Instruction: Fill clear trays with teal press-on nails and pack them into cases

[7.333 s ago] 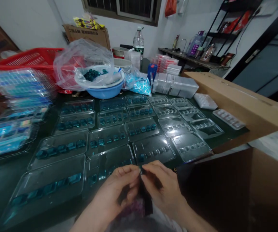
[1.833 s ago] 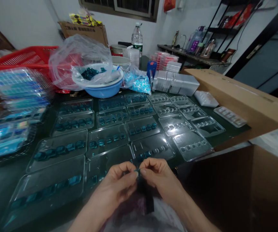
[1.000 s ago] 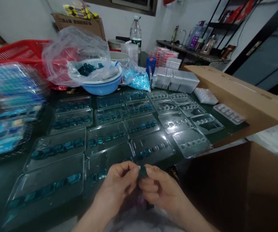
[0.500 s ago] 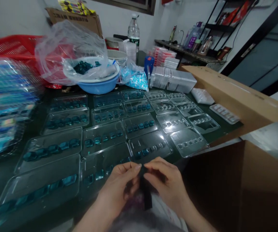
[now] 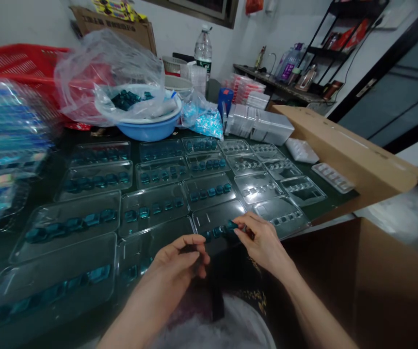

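My right hand (image 5: 263,240) reaches forward, its thumb and forefinger pinching a small teal glossy piece (image 5: 232,224) against the near row of a clear plastic tray (image 5: 218,213). Several similar teal pieces sit in a line beside it in that tray. My left hand (image 5: 180,259) hovers lower, over the edge of another clear tray (image 5: 151,237), its fingers curled inward. Whatever those fingers might hold is hidden. A dark strap (image 5: 217,303) hangs down my front below the hands.
Many clear trays with teal pieces cover the dark table. A blue basin (image 5: 147,131) with teal pieces and a plastic bag stands behind them, near a red basket (image 5: 20,60) and stacked blue-lit trays (image 5: 5,126). A cardboard box flap (image 5: 350,155) juts in at right.
My hands have parted. They were together pinching a teal piece above the strap, and my right hand has now moved forward and right, onto the tray with the piece. The view has tilted slightly.
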### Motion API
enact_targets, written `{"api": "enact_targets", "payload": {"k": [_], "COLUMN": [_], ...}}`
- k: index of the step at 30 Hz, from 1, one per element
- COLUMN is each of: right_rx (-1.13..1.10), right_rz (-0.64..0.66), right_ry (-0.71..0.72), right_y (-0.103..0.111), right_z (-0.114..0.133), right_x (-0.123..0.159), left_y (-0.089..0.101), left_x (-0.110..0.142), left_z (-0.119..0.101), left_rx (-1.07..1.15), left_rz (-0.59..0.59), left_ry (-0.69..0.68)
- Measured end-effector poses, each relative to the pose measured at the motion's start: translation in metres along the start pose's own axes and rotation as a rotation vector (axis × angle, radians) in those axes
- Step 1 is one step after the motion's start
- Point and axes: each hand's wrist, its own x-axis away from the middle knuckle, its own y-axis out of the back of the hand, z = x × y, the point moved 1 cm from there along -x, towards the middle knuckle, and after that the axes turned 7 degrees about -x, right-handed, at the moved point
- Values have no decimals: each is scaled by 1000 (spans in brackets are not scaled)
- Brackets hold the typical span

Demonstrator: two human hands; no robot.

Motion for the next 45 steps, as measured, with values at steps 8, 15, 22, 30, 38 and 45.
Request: {"api": "enact_targets", "payload": {"k": [8, 15, 22, 30, 38, 45], "right_rx": [259, 322, 193, -44, -319, -723], "right_rz": [176, 253, 64, 146, 84, 52], "right_ry": [74, 140, 100, 120, 30, -138], "right_y": [-9, -12, -9, -31, -34, -42], "right_z": [-3, -4, 24, 72, 61, 55], "right_x": [-11, -14, 0, 13, 14, 14], "left_y": [5, 8, 5, -3, -2, 7], "left_x": [6, -4, -6, -2, 8, 7], "left_z": [-11, -2, 0, 1, -4, 2], "left_rx": [-54, -58, 52, 39, -24, -316], "left_rz": [-90, -47, -85, -173, -75, -134], "left_ry": [-30, -20, -78, -75, -28, -100]}}
